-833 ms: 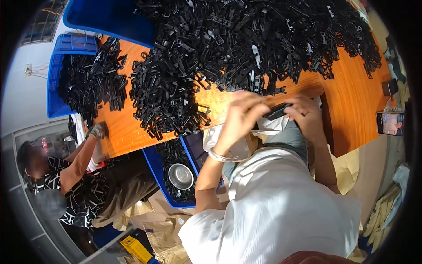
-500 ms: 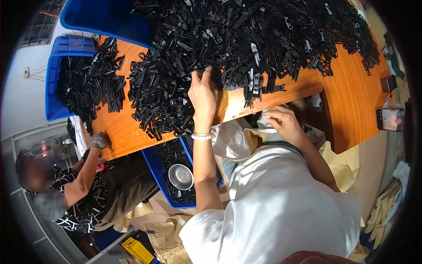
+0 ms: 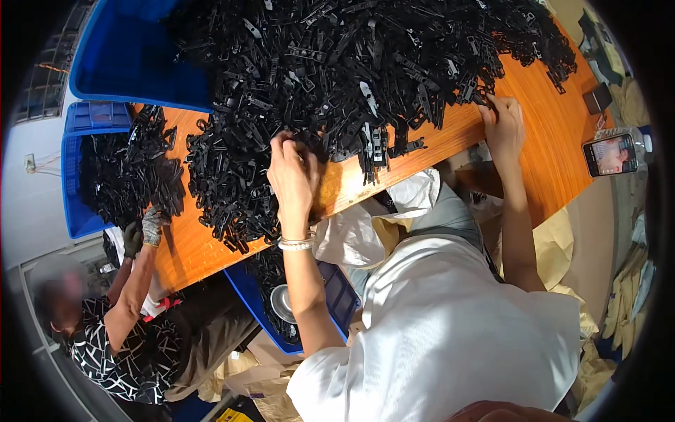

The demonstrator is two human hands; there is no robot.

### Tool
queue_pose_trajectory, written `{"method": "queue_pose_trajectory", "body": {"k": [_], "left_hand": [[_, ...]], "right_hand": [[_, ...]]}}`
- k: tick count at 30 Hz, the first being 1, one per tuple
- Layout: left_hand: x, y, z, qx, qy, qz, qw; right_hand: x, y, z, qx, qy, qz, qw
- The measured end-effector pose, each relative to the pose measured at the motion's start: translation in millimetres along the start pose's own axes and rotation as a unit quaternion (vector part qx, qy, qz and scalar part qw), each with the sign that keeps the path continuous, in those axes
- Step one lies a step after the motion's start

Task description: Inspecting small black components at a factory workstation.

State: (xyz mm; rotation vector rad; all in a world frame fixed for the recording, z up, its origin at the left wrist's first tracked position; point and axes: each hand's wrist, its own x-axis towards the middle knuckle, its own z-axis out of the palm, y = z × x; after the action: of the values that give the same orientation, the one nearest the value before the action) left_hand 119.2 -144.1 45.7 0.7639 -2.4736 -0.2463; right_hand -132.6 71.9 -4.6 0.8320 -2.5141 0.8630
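A large heap of small, long black plastic parts (image 3: 330, 77) covers much of the wooden table (image 3: 555, 133). My left hand (image 3: 292, 176) rests at the heap's near edge, fingers curled into the parts; what its fingertips hold is hidden. Farther right, my right hand (image 3: 505, 130) reaches over the table, thumb and fingers pinched on a black part at the heap's lower right fringe. Between my hands, a few parts with pale metallic strips (image 3: 373, 144) lie close to the table's front edge.
A big blue bin (image 3: 133, 56) tips toward the heap at upper left, with another blue crate (image 3: 77, 197) beyond it. Below the table stands a blue crate (image 3: 285, 344) with a metal bowl (image 3: 281, 304). A gloved co-worker (image 3: 133, 337) handles parts at left. A phone (image 3: 612, 155) stands at right.
My right hand has risen from the white cloth below the table edge to the heap's right fringe. My left hand stays at the heap. The co-worker's gloved hands have moved up to the parts.
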Motion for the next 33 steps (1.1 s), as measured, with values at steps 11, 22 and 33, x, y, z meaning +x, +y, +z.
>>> {"method": "queue_pose_trajectory", "body": {"k": [11,22,33], "left_hand": [[-6,82,33,-0.662,-0.152,-0.181,0.711],[-15,110,57,-0.642,-0.157,-0.216,0.718],[-9,125,50,-0.442,-0.154,-0.055,0.882]], "right_hand": [[-10,13,-11,0.055,0.009,-0.025,0.998],[-16,9,-18,0.014,-0.034,-0.019,0.999],[-23,-57,-59,0.272,-0.163,-0.202,0.926]]}}
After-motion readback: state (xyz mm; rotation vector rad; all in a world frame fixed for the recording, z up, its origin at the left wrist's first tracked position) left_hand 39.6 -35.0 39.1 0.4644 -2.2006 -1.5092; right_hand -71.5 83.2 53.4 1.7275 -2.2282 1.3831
